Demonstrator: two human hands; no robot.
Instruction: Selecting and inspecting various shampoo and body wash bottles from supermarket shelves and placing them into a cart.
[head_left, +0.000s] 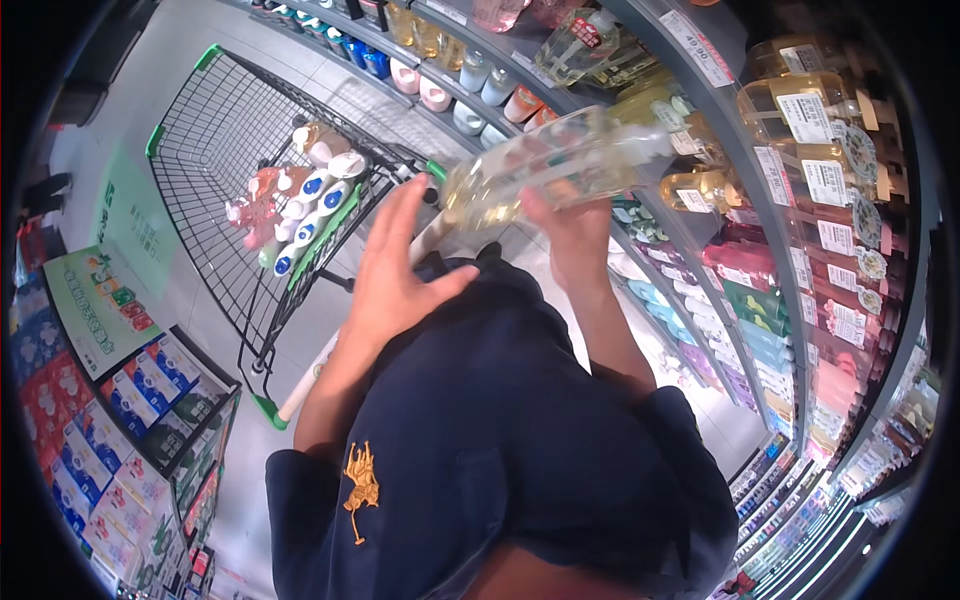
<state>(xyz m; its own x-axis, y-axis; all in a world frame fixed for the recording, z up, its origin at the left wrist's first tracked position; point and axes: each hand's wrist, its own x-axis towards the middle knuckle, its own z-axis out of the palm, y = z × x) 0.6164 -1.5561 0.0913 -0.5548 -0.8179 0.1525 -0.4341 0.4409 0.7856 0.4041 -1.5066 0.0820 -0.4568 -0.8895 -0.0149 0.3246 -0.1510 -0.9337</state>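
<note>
My right hand (574, 232) grips a large clear pump bottle of pale yellow liquid (540, 165), which lies nearly level with its pump end towards the shelves on the right. My left hand (394, 274) is apart from the bottle, fingers spread and holding nothing, over the light handle bar (306, 381) of a wire shopping cart (217, 135). Inside the cart, white bottles with blue marks (315, 184), pink bottles (262, 184) and a tan bottle lie in a group towards the handle end.
Tall shelves (690, 49) with rows of pump bottles and price tags curve along the top and right. At the lower left stands a display of packaged goods (75, 465) beneath a green sign (101, 300). Pale floor tiles (247, 480) show between the display and me.
</note>
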